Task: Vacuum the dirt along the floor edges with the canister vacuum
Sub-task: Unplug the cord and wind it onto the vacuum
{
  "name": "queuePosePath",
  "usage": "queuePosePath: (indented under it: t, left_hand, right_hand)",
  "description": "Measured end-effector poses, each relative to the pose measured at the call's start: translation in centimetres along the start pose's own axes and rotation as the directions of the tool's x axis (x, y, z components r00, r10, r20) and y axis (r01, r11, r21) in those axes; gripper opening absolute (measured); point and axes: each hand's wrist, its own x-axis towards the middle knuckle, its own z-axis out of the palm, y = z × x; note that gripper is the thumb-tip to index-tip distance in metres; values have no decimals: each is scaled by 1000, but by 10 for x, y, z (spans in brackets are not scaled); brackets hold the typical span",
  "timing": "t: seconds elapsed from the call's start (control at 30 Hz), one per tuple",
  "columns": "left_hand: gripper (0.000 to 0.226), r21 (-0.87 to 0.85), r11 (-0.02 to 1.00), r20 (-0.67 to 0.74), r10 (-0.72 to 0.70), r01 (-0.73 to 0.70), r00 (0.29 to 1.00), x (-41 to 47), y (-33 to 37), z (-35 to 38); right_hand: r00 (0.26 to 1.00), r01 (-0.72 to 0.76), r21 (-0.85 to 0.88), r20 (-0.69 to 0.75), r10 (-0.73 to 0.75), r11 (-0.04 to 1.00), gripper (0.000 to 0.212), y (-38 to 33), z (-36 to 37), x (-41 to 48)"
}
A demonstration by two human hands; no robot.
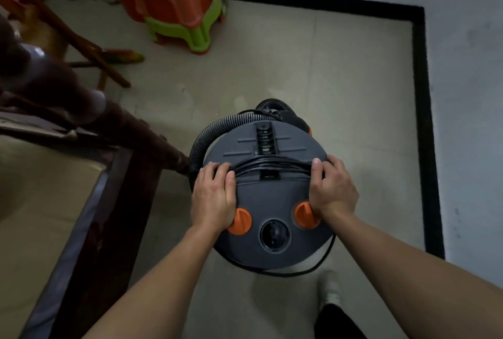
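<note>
As the person leans over it, the canister vacuum [268,197] stands upright on the pale floor [340,71] at the centre of the frame, with its round grey lid facing the camera. A black power cord [272,165] is wound across the lid from side to side. The left hand [213,197] grips the cord's left end, its fingers pressed together and curled over the bundle and its thumb lying on the lid. The right hand [332,191] holds the right end in the same way, fingers bent over the cord and thumb raised beside it. Each wrist lies against one of two orange knobs [241,221] on the lid. A ribbed black hose [209,134] curves round the vacuum's upper left. A black baseboard [423,120] edges the floor along the top and right of the frame. Stacked orange and green stools [174,3] stand at the upper centre, and a dark wooden table leg [136,131] slants in from the left. A white shoe [330,287] shows at lower right.
</note>
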Motion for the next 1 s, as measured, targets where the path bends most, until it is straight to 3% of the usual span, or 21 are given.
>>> queuePosePath:
  t: [0.17, 0.4, 0.8, 1.0]
  left_hand:
    - [59, -49, 984, -94, -174, 170, 980, 56, 25, 10]
    - [51, -144, 925, -240, -378, 352, 894, 123, 32, 17]
    - [51, -234, 811, -357, -584, 536, 729, 256, 21, 2]
    - [51, -244, 780, -398, -622, 576, 674, 313, -6, -22]
  right_hand:
    - [984, 149, -24, 98, -146, 989, 51, -33, -8, 96]
    - [918, 350, -43, 216, -333, 936, 49, -101, -3, 198]
    - [758, 596, -46, 361, -543, 802, 63, -237, 33, 336]
    - [675, 693, 3, 348, -650, 721, 62, -305, 66, 378]
